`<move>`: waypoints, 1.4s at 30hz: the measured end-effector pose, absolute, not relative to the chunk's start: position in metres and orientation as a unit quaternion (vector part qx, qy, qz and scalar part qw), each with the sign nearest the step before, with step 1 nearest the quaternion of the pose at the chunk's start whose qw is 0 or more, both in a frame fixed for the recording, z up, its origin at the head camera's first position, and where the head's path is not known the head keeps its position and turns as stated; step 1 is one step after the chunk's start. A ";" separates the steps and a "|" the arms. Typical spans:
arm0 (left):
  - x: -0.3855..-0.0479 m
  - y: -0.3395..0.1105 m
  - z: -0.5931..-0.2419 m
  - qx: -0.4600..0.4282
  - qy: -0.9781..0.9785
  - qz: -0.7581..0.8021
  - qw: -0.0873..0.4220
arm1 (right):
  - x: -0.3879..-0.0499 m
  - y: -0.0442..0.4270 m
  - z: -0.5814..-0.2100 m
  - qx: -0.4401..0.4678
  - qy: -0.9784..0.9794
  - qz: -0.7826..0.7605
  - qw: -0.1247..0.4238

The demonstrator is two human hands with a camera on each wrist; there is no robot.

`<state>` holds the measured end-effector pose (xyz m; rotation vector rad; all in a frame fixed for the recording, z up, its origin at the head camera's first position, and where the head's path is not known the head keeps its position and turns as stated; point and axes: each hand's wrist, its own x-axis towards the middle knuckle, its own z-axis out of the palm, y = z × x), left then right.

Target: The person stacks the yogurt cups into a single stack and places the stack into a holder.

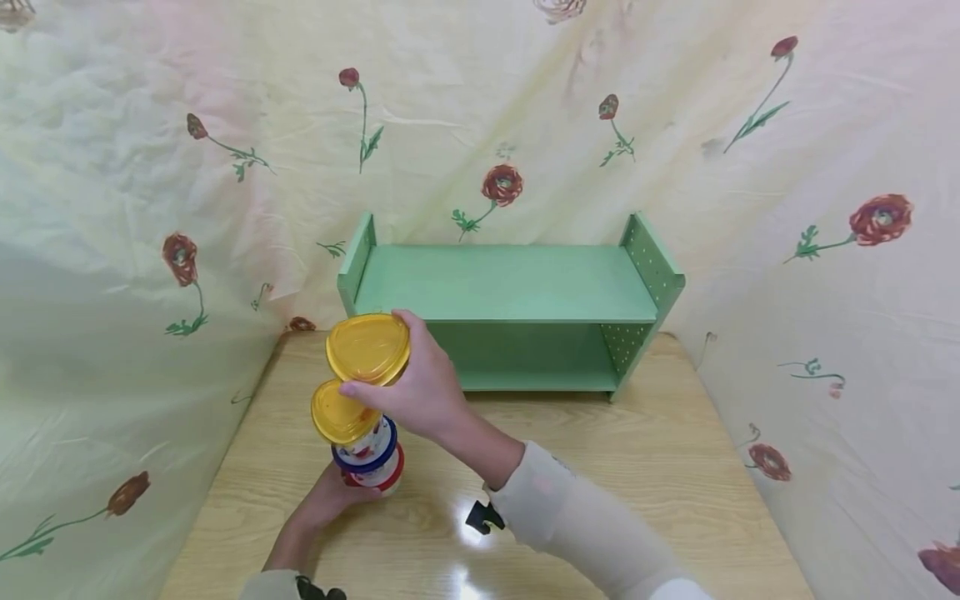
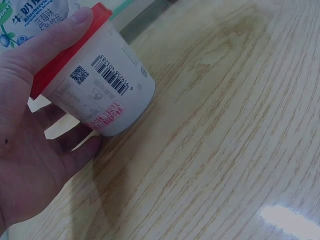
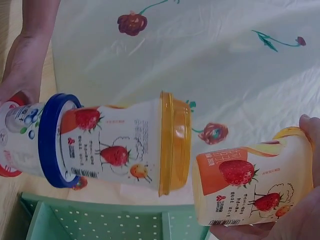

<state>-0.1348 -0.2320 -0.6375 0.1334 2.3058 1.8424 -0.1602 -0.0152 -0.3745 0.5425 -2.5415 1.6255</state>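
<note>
Three cups are stacked: a red-lidded cup [image 1: 392,477] [image 2: 117,80] lowest, a blue-lidded cup [image 1: 364,457] [image 2: 42,17] [image 3: 27,122] on it, and a yellow-lidded cup [image 1: 341,415] [image 3: 112,142] on top. My left hand [image 1: 330,496] [image 2: 30,125] [image 3: 31,57] grips the red-lidded cup, the thumb over its red lid. Above the stack, my right hand [image 1: 423,383] [image 3: 300,205] holds a second yellow-lidded cup [image 1: 367,348] [image 3: 225,187], fingers and thumb around its side. In the right wrist view a narrow gap separates its base from the stack's top lid.
A green two-level shelf [image 1: 506,282] [image 3: 120,227] stands at the back of the wooden table [image 1: 645,500] [image 2: 215,135], just behind the cups. Flower-patterned cloth [image 1: 787,167] [image 3: 110,60] hangs around the table. A small black piece [image 1: 483,517] shows beside the right sleeve.
</note>
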 end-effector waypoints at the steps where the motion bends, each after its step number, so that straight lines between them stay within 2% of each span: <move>1: -0.135 -0.232 -0.638 0.046 0.777 0.620 0.094 | -0.160 -0.018 -0.374 0.179 -0.829 0.529 0.038; 18: -0.141 -0.236 -0.642 0.046 0.786 0.606 0.110 | -0.155 -0.053 -0.370 0.207 -0.825 0.525 0.018; 42: -0.142 -0.237 -0.643 0.051 0.779 0.616 0.111 | -0.152 -0.062 -0.377 0.200 -0.839 0.506 0.008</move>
